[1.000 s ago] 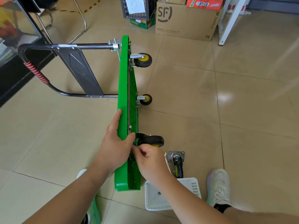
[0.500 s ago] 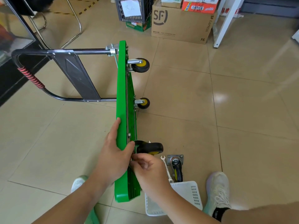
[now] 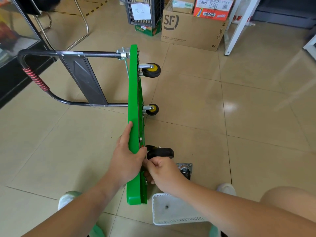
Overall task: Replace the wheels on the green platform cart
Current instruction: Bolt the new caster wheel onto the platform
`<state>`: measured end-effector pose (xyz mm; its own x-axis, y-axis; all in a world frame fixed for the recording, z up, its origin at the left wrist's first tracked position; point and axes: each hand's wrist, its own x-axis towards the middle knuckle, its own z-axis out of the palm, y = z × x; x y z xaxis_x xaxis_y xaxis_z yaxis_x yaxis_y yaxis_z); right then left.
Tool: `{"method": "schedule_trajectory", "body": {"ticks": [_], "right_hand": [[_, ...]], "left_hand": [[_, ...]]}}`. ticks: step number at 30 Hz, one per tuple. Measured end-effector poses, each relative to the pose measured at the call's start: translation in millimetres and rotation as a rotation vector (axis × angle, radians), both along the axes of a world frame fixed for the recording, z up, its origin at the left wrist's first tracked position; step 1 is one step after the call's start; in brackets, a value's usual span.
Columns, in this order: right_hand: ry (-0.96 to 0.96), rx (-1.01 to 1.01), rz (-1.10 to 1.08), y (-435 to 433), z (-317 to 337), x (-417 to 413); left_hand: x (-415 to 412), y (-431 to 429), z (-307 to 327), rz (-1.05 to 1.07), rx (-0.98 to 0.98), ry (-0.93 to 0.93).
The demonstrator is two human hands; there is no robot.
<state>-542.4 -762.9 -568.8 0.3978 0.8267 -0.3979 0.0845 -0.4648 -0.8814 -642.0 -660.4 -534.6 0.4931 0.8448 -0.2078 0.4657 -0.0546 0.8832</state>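
Observation:
The green platform cart (image 3: 133, 93) stands on its side edge on the tiled floor, wheels facing right. My left hand (image 3: 125, 159) grips its upper edge, thumb over the underside. My right hand (image 3: 164, 171) has curled fingers pressed against the underside just below a black caster (image 3: 160, 152); what they pinch is hidden. Two yellow-hubbed wheels (image 3: 151, 70) (image 3: 152, 109) sit farther along the deck. A loose caster with a metal plate (image 3: 185, 170) lies on the floor behind my right hand.
A white perforated basket (image 3: 176, 219) with one small nut sits by my right forearm. The cart's black handle (image 3: 32, 76) lies to the left. An SF cardboard box (image 3: 193, 29) and a dark crate (image 3: 145, 11) stand at the back. My shoes flank the cart.
My right hand has shifted slightly lower along the cart's underside near the black caster. The wrench seen beside the loose caster half a second ago is hidden now. The left hand keeps its grip.

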Motion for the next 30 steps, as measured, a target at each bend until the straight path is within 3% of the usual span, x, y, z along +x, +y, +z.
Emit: {"method": "schedule_trajectory", "body": {"ticks": [5,8,14,22,24,27,30], "right_hand": [[0.003,-0.034,-0.171,4,-5,-9],[0.125,0.087,-0.284,5,-6,-19],[0.330,0.108,-0.246,-4,-5,-16],[0.174,0.008,-0.130,-4,-2,-6],[0.142,0.043,-0.163,-5,-2,-5],[0.243,0.152,-0.197,-5,-3,-6],[0.166,0.167,-0.176,-3,-7,-7]], "left_hand": [[0,0,-2,-0.001,-0.008,-0.002],[0,1,-4,-0.009,-0.005,0.008],[-1,0,-3,0.003,0.009,0.011],[-2,1,-3,-0.011,-0.011,-0.013],[-1,1,-3,-0.009,-0.010,-0.017],[-2,1,-2,-0.003,0.000,-0.022],[-2,0,-2,0.004,0.000,-0.027]]}}
